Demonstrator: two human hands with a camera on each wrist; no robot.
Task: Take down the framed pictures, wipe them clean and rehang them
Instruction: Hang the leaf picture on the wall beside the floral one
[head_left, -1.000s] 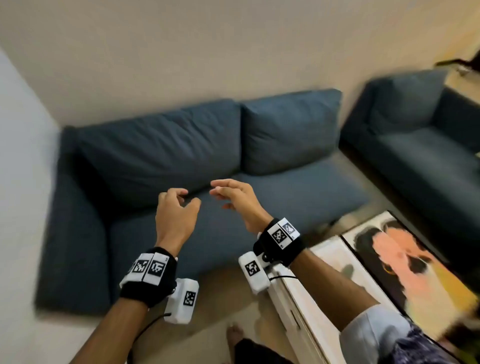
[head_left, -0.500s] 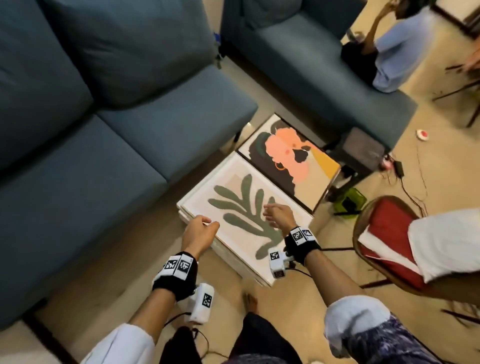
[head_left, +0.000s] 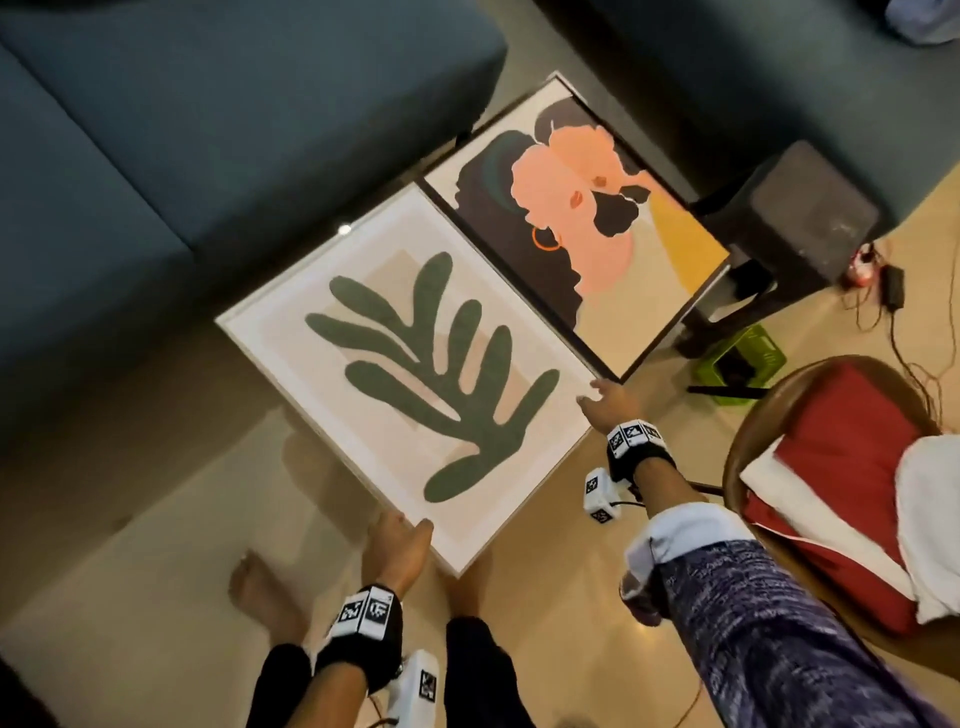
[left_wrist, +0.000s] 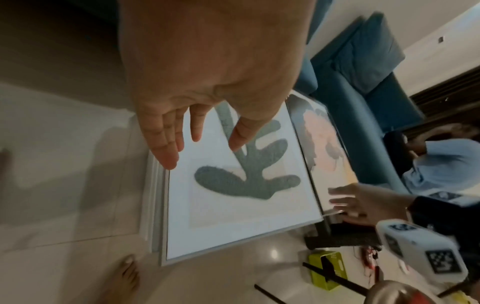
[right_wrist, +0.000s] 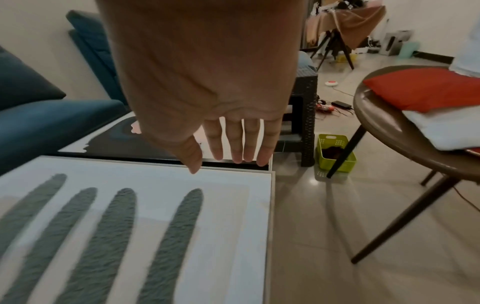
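Both hands have dropped to the leaf picture (head_left: 421, 358): left hand (head_left: 396, 545) spread at its near edge, right hand (head_left: 609, 402) spread at the corner beside the portrait picture (head_left: 576, 218); bare floor (head_left: 156, 519) lies left.

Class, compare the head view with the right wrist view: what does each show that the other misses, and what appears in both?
Only the head view shows the left hand at the near edge of the leaf picture, the person's bare feet, and the whole portrait picture beside it.

Only the right wrist view shows the room beyond: a draped stand and a red-and-white disc on the floor.

Both show the right hand with straight fingers at the leaf picture's far corner, the green basket and the red cushion.
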